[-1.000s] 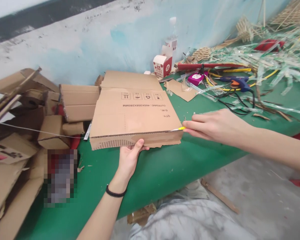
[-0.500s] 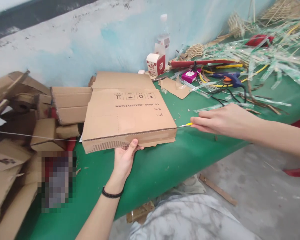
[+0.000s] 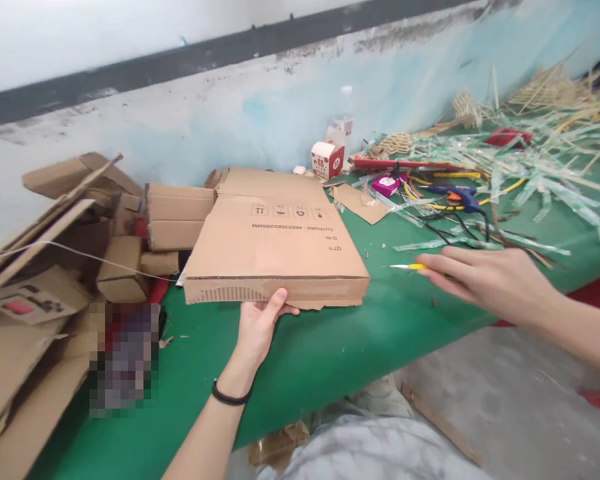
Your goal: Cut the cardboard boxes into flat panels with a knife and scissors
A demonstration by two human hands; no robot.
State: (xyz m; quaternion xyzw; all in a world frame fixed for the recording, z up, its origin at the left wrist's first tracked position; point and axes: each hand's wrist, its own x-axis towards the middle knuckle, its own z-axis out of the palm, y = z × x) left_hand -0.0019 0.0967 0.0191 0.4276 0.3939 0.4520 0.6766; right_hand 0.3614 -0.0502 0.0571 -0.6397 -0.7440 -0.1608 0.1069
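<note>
A flat cardboard box (image 3: 285, 247) with printed handling symbols, upside down to me, sits on the green tabletop (image 3: 300, 353). My left hand (image 3: 263, 327) grips its near lower edge, thumb on the front side and fingers underneath. To the right of the box, my right hand (image 3: 480, 277) is closed around a craft knife (image 3: 407, 267) with a yellow handle and a thin pale blade pointing left. The blade is apart from the box's right corner.
Cardboard pieces (image 3: 35, 373) are heaped on the left, with a white cord across them. A blue glue gun (image 3: 455, 197), purple tape measure (image 3: 387, 185), small red-and-white box (image 3: 327, 160) and plastic bottle (image 3: 345, 120) stand or lie behind. Green-tinged strips (image 3: 545, 173) cover the far right.
The knife has moved right, away from the box's corner where its tip was. My left hand still holds the box edge. The camera view has tilted upward and shifted.
</note>
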